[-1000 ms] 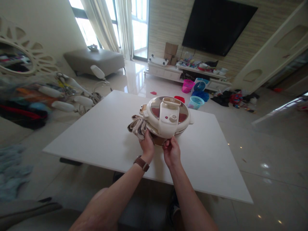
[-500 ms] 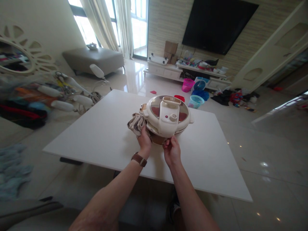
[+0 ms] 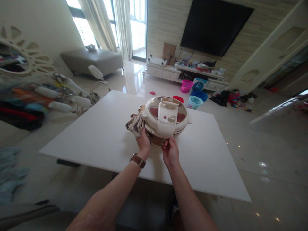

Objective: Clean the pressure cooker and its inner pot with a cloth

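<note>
A cream and brown electric cooker (image 3: 167, 119) with a see-through lid, a lid handle, a small red button and a knob stands on the white table (image 3: 96, 134). My left hand (image 3: 143, 141) is closed on a folded striped cloth (image 3: 135, 124) at the cooker's left side, thumb along its lower body. At the front, my right hand (image 3: 170, 150) has its fingers curled against the cooker's lower edge, just under the lid's front. The fingertips of both hands are partly hidden.
Beyond the table stand a pink basket (image 3: 186, 85) and a light blue basket (image 3: 194, 102) on the floor. A cluttered low cabinet (image 3: 166, 73) runs below the television (image 3: 215, 25). Left of the table is a lamp with several white shades (image 3: 60, 106).
The view has shifted slightly. Both hands, the cloth and the cooker keep nearly the same places relative to each other.
</note>
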Demonstrator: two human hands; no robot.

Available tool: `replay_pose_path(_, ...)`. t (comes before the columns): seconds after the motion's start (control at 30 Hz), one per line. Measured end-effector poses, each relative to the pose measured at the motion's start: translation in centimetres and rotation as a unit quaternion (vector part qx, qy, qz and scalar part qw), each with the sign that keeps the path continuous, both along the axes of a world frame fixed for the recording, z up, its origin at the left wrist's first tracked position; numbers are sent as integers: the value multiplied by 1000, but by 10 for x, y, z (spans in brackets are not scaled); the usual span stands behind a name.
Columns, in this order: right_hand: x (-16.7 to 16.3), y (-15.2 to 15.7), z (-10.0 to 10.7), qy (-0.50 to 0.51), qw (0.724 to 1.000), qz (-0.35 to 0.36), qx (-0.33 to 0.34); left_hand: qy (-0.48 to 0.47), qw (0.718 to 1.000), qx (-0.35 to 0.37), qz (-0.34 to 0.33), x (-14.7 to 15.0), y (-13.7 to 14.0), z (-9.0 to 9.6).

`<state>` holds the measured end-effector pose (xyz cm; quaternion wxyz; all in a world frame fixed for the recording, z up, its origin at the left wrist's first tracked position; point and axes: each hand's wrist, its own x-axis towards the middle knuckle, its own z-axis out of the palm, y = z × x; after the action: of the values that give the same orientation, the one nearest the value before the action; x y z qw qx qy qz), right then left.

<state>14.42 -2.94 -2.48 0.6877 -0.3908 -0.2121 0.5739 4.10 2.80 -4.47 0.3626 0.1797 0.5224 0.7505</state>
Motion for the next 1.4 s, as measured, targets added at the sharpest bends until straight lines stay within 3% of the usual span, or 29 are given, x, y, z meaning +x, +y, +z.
replay_pose_path(0.4, 0, 0, 1, -12, 1000, 0, -1, -26, 1000, -5, 15, -2, 3, 1)
replay_pose_path(0.53, 2, 0, -1, -14, 1000, 3, -3, -56, 995, -23, 78, -17, 13, 11)
replay_pose_path(0.63, 4, 0, -2, -24, 1000, 9, -7, -22, 993, -5, 120, -27, 15, 22)
replay_pose_path(0.73, 4, 0, -1, -24, 1000, 10, -7, 88, 994, 47, 45, -30, 8, 31)
replay_pose_path(0.83, 3, -1, 1, -23, 1000, 10, -2, 182, 975, 122, -49, -31, 1, 35)
replay_pose_path(0.93, 2, -1, 2, -25, 1000, 7, -3, 198, 969, 134, -66, -33, 3, 31)
replay_pose_path(1.07, 3, 0, 1, -23, 1000, 1, -10, 158, 983, 78, -44, -37, 12, 25)
replay_pose_path(1.2, 3, 0, -1, -33, 999, 2, -6, 94, 992, 76, -16, -33, 17, 24)
replay_pose_path(1.3, 4, 0, -1, -32, 999, 7, -8, -5, 998, 59, -2, -27, 18, 19)
replay_pose_path(1.4, 4, 1, -1, -26, 1000, 7, -13, -143, 989, -23, -18, -20, 20, 10)
